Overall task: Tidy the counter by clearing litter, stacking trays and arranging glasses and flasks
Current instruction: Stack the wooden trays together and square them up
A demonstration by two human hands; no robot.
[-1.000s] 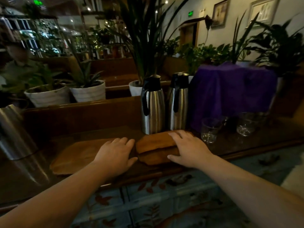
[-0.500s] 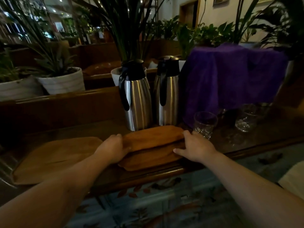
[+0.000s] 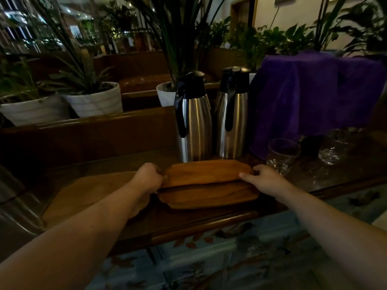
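Observation:
A small wooden tray (image 3: pixel 207 172) is tilted above a second wooden tray (image 3: pixel 209 196) that lies on the dark counter (image 3: pixel 188 222). My left hand (image 3: pixel 148 176) grips the upper tray's left end, and my right hand (image 3: pixel 263 181) grips its right end. A larger, paler tray (image 3: pixel 88 195) lies flat to the left, partly under my left forearm. Two steel flasks (image 3: pixel 195 120) (image 3: pixel 233 114) with black lids stand just behind the trays. Two clear glasses (image 3: pixel 281 156) (image 3: pixel 335 146) stand to the right.
A purple cloth (image 3: pixel 314 91) drapes over something at the back right. White plant pots (image 3: pixel 94 101) stand behind a wooden ledge (image 3: pixel 83 126). A steel vessel (image 3: pixel 12 206) is at the left edge. Below the counter edge is a patterned blue cabinet front (image 3: pixel 209 258).
Both hands have gone from lying flat on the trays to gripping the ends of the upper small tray, which is now tilted up off the lower one. The view has shifted closer.

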